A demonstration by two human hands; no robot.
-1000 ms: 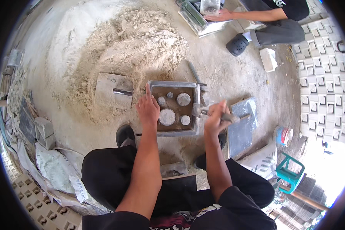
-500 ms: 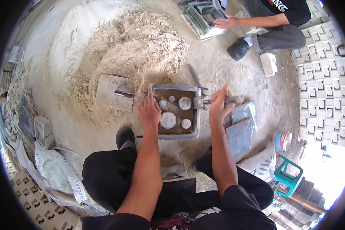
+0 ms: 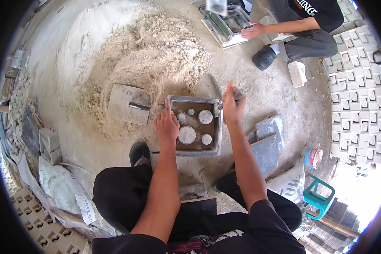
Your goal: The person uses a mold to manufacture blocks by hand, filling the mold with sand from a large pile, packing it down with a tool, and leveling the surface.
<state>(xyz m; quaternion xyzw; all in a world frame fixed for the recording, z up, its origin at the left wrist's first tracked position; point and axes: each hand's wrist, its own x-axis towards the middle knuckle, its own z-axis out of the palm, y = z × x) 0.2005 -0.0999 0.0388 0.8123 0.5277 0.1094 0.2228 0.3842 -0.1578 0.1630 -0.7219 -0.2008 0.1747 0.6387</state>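
Subject: a rectangular frame (image 3: 199, 152) standing on the floor (image 3: 258, 93) directly in front of the person, between both hands. Inside it, on a brown base, are five round discs: one large disc (image 3: 187, 135) at near left, two mid-sized discs and two small ones.

Left hand (image 3: 167, 125): positioned at the left wall of the frame, index finger extended away from the body toward the far left corner, remaining fingers loosely bent. Whether these fingers clasp the wall cannot be told.

Right hand (image 3: 233, 108): closed around the handle of a hand tool (image 3: 240, 94), just outside the right wall near the far right corner. The tool head is partly hidden and its exact shape cannot be told.

Governing relation: the frame lies to the left of the right hand and to the right of the left hand. The tool's long axis slants from the frame's right wall outward to the right and away from the body. The left hand is the nearer to the frame.

Adjacent items: a flat board (image 3: 122, 103) with a dark grip at left; grey slabs (image 3: 264, 154) at right
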